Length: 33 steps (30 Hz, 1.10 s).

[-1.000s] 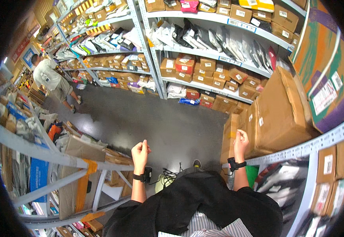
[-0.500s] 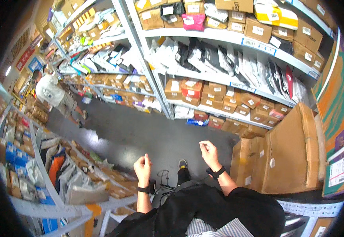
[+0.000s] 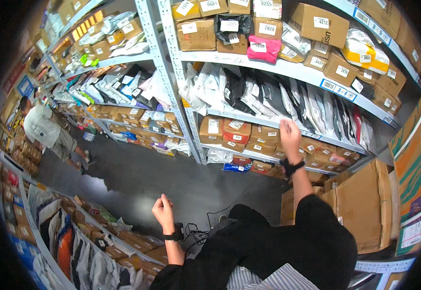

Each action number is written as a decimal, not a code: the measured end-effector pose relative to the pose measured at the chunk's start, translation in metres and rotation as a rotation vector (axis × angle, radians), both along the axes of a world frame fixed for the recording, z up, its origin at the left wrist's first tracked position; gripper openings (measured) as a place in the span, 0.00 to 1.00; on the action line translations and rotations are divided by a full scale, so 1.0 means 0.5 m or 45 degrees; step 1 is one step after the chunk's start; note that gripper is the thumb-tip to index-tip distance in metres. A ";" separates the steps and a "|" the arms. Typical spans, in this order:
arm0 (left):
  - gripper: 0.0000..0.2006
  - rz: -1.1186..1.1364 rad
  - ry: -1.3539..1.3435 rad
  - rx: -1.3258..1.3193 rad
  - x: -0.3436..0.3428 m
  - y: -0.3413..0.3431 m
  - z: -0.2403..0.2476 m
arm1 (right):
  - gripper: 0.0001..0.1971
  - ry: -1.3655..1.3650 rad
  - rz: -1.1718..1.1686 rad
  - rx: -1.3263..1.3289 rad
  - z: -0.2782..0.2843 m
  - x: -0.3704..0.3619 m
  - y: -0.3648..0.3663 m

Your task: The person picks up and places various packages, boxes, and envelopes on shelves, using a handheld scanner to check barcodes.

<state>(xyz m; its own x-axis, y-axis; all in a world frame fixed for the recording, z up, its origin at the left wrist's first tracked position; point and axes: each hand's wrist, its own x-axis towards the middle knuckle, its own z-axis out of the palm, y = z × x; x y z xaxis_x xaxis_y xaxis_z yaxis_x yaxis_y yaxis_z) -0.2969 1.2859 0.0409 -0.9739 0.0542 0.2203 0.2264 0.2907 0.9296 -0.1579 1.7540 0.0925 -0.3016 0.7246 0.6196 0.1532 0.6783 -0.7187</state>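
My right hand [image 3: 290,137] is raised in front of the shelving, its fingers pointing up and slightly apart with nothing seen in them. In the picture it overlaps the lower edge of a row of upright bagged parcels [image 3: 256,96], white, grey and black; whether it touches any cannot be told. Beneath that row stand labelled brown cardboard boxes [image 3: 263,134], partly hidden by my right hand and wrist. My left hand [image 3: 163,212] hangs over the floor at the lower left, fingers curled closed and plainly holding nothing. Both wrists wear black bands.
Above the bags, a shelf holds boxes, a pink parcel [image 3: 263,48] and a yellow-white parcel [image 3: 365,52]. A large cardboard box [image 3: 362,208] stands at my right. Another rack with bagged parcels [image 3: 82,256] runs along my left. A person [image 3: 44,125] stands farther down the aisle. Cables [image 3: 197,235] show near my waist.
My right hand has risen forward to the shelf, its fingers straightening. My left hand has shifted slightly left and down. The view has turned and come closer to the shelving.
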 end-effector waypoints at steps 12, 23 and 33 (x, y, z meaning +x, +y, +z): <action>0.22 0.288 0.030 0.070 -0.252 0.166 0.016 | 0.25 0.172 -0.330 0.861 0.333 -0.425 0.311; 0.20 0.000 0.044 0.027 -0.464 0.489 0.020 | 0.19 0.534 -0.494 1.008 0.316 -0.492 0.440; 0.16 -0.643 -0.175 -0.079 -0.602 0.820 -0.001 | 0.25 0.472 -0.488 1.018 0.315 -0.493 0.475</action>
